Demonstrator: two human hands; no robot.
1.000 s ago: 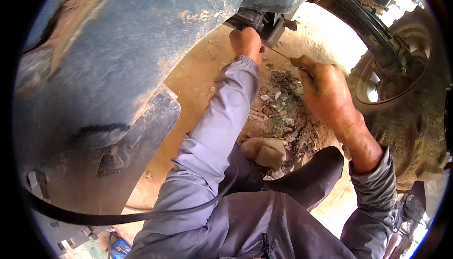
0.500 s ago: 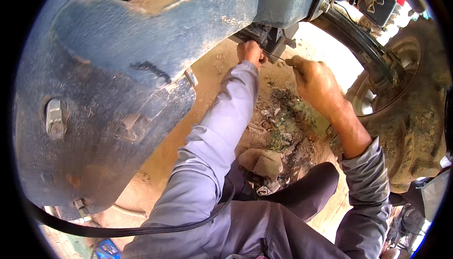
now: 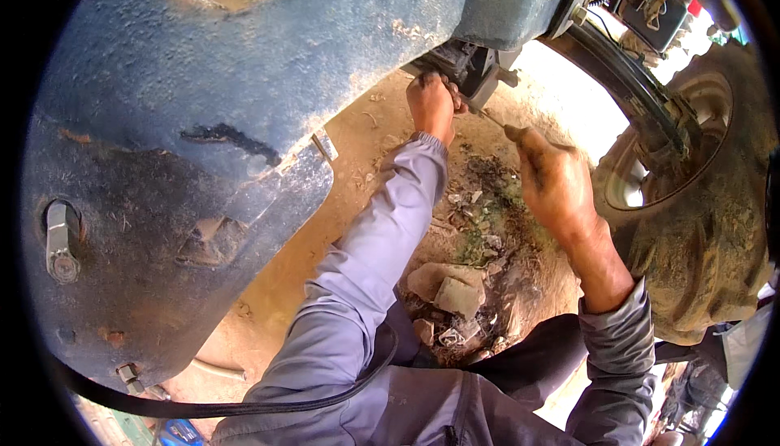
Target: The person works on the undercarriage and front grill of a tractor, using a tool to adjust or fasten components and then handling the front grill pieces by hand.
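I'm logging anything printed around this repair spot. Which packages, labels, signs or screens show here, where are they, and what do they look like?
No screens, signs or readable labels show.
Blue object: bottom edge, lower left, below the fender; a glossy blue fragment, possibly a package, too cropped to tell.
Dark boxy part: top right, above the tyre; black, rectangular, its markings too small to tell.

Left hand (image 3: pixel 431 103) reaching far up, fingers touching a dark greasy metal fitting (image 3: pixel 465 66) under the big blue dusty metal fender (image 3: pixel 244 105). Right hand (image 3: pixel 556 182) just to the right and nearer, closed around a thin metal tool (image 3: pixel 494 121) angled toward that fitting. Large mud-caked rubber tyre (image 3: pixel 707 235) on the right. Grey broken stones (image 3: pixel 451 287) lying on sandy ground (image 3: pixel 366 145) between the forearms.
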